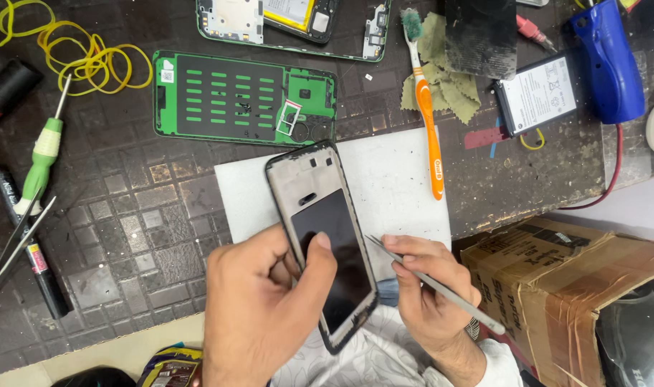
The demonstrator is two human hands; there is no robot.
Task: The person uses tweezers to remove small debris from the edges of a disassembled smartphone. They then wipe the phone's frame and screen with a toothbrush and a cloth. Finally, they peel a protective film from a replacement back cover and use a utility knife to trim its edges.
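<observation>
Two hands on phone frame, held tilted over white mat, near edge of tabletop. L hand fingers clamped on frame; R hand fingers pinched on tweezers, tip at frame's right edge. Risk: tip slips, scratches dark panel; thumb pressure could flex it.

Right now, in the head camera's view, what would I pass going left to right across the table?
Green-handled screwdriver → green phone back panel → left hand holding the phone frame → right hand with tweezers → orange toothbrush → phone battery → blue tool.
</observation>
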